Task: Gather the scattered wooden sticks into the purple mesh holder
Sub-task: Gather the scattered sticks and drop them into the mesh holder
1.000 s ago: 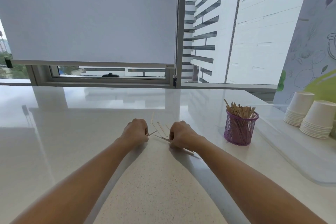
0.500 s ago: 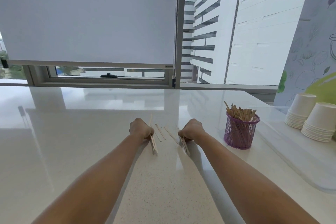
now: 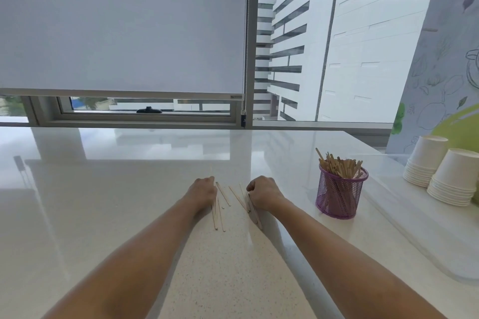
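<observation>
left hand (image 3: 203, 193): fingers curled | right hand (image 3: 261, 193): curled, grasp unclear | forearms (image 3: 145, 248): extended forward

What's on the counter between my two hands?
Head view: a few loose wooden sticks on the counter, between left hand and right hand.

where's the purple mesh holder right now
In the head view, the purple mesh holder stands on the counter right of centre, between the right hand and the paper cup stacks.
</observation>
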The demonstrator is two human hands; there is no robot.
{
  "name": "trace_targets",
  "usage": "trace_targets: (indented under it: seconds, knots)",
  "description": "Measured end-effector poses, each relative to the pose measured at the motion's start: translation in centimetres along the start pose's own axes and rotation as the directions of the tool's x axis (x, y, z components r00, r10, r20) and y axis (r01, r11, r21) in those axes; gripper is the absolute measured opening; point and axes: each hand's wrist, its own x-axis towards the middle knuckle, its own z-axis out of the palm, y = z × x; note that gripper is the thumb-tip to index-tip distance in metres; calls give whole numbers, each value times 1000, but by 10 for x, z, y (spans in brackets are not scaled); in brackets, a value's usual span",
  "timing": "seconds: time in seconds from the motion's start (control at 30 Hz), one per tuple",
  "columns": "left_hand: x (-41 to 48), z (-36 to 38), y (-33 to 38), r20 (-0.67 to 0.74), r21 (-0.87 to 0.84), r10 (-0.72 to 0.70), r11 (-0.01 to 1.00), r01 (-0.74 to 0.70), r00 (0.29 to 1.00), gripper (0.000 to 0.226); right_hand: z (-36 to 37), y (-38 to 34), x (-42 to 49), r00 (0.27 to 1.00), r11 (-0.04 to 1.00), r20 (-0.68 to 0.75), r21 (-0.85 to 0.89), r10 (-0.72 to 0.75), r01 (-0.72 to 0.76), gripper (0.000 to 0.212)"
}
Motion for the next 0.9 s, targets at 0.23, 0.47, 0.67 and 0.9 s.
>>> trace_targets:
  seconds: [0.23,0.47,0.67,0.9]
  knots:
    - [4,-10,5,-25,105,123,987,-120,992,42,0,7,0,999,997,2,-62,-49,49,33]
    - [-9,-18,18,80,58,131,989,-136,988,33,3,4,-3,996,988,-1,-129,-90,89,33]
    - [-17,-25,24,165,-212,2,977,34,986,25,2,2,-4,997,992,24,-104,-74,76,34]
    - [-27,-19,24,189,-396,-88,905,158,978,32,3,-3,-8,999,991,5,-129,45,-44,25]
